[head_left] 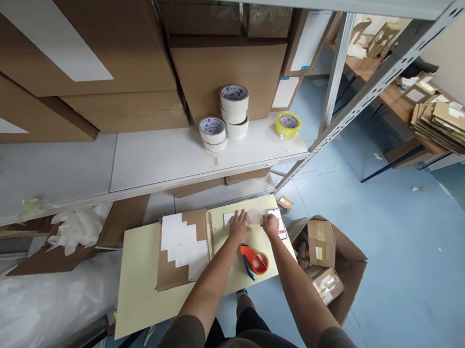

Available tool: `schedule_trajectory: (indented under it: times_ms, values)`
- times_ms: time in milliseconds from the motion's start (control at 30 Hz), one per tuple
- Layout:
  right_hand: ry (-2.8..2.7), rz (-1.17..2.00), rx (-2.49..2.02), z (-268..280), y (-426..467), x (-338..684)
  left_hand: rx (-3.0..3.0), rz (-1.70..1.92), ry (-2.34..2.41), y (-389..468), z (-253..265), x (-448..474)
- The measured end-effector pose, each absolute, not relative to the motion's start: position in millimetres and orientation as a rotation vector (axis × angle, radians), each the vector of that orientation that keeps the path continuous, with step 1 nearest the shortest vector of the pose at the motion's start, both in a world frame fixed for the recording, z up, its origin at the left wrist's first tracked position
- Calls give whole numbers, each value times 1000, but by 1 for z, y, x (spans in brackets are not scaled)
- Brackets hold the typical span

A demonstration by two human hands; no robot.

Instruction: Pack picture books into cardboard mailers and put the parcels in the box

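Observation:
My left hand (239, 226) lies flat with fingers spread over the left part of a white paper strip (257, 216) on the pale yellow table (139, 279). My right hand (270, 225) is closed at the strip's right end. Just beyond the right hand is a flat, phone-like rectangle with a dark edge (280, 220). Nearer to me, between my forearms, rests a red tape dispenser (257, 260) with a blue handle. To the left is a flat piece of cardboard (168, 279) bearing several overlapping white labels (182, 249).
An open carton (348, 263) holding small boxes stands on the floor at the right. Above the table's far edge runs a grey shelf (156, 162) with large cartons (224, 71), white tape rolls (234, 99) and a yellow tape roll (288, 125). Plastic bags (53, 299) fill the lower left.

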State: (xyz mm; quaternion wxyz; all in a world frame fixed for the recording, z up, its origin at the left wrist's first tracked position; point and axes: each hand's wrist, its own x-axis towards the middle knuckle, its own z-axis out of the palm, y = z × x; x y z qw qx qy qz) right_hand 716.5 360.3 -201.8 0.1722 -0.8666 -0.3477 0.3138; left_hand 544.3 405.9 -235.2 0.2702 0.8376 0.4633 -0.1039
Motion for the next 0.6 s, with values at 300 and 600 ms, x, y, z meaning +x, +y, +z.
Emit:
schedule_trajectory:
  times_ms: [300, 600]
  values:
    - [-671, 787, -2409, -202, 329, 736, 2245, -269, 1223, 407, -248, 541]
    - [-761, 1048, -1728, -149, 324, 735, 1788, 94, 1203, 446, -210, 537]
